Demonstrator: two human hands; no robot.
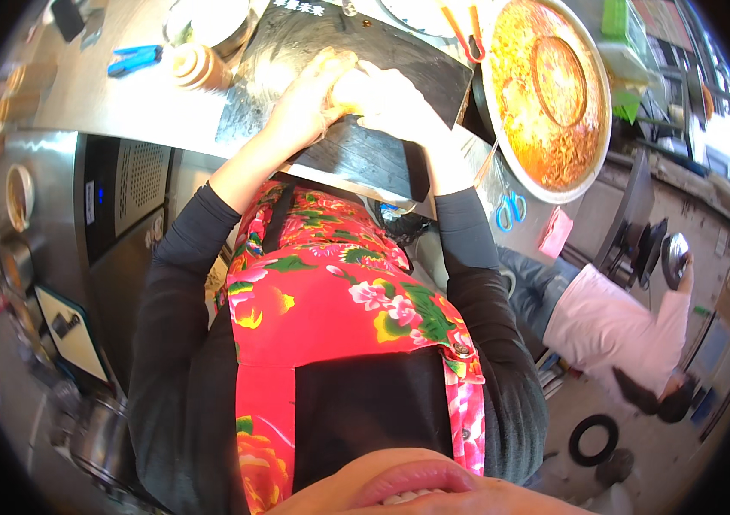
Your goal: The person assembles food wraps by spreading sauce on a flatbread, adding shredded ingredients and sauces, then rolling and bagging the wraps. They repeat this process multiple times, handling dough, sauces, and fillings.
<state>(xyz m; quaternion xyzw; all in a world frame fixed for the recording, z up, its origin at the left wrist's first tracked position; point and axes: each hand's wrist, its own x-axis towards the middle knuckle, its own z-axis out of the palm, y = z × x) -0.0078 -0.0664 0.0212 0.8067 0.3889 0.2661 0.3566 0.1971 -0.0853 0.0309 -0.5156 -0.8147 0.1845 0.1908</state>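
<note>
- Pale lump of food — it sits on the dark board, near the board's middle, pressed between both hands.
- Head view: the left hand curls round the lump from the left, fingers bent over its top; how tightly it closes I cannot tell, as the knuckles hide the palm.
- The right hand lies against the lump's right side, fingers folded down and meeting the left hand; its grip is likewise hidden from above.
- The board's near edge overhangs the steel counter, coming close to the flowered apron; its far corner reaches toward the bowls at the top.
- Just right of the board stands a large round pan of orange-red food, its rim close to the right wrist — little room on that side.
- Blue-handled scissors hang below the pan, at the counter's edge.
- To the left the counter is more open: a small brown jar stands near the board's left edge, and a blue tool lies farther off.
- At the lower right, well apart, another person in a pale shirt bends over.
</note>
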